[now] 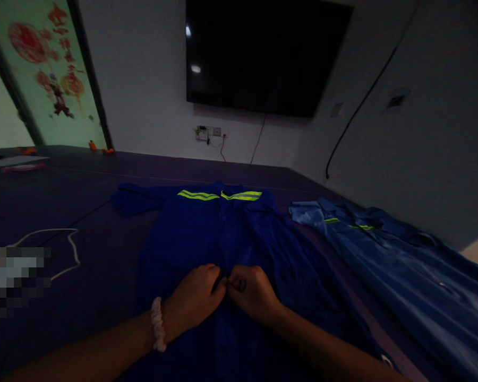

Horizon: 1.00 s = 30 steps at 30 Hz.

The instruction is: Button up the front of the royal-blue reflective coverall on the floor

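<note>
A dark blue work shirt (183, 239) with yellow-green reflective strips across the chest lies spread out, front side up, collar away from me. My left hand (197, 294), a pale scrunchie (158, 324) round its wrist, is closed on the shirt's front placket. Against it, fingertip to fingertip, my right hand (253, 292) pinches the same strip of cloth at the middle. What lies between the fingertips, perhaps a button, is too dark and small to make out. One sleeve (137, 197) stretches out to the far left.
A second, lighter blue garment (386, 260) with reflective strips lies to the right, near the wall. On the left are a white cable (77, 249) and a pixelated patch. A large television (263, 58) hangs on the far wall above sockets (209, 132). Small orange objects (99, 148) stand by the door.
</note>
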{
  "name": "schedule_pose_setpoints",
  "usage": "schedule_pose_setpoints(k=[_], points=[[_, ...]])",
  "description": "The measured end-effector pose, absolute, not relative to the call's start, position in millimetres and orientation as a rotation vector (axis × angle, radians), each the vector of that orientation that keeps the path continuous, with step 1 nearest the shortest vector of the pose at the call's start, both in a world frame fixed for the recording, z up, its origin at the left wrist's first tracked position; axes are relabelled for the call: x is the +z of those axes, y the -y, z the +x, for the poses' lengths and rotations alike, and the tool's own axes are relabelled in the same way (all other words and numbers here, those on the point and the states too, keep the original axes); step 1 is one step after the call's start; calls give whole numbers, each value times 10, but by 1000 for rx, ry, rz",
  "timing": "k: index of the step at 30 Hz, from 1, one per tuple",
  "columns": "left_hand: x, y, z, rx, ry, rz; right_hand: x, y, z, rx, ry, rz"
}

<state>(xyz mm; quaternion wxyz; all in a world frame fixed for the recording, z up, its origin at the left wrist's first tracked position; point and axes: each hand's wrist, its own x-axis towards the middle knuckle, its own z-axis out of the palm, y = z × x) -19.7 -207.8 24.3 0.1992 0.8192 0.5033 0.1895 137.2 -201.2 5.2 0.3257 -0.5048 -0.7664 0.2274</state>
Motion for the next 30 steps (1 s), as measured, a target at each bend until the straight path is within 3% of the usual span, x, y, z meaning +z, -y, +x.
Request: schedule_pose_setpoints(k=[30], points=[[145,1899,-212,719,-1340,1735,45,1969,1382,778,1943,-1279]])
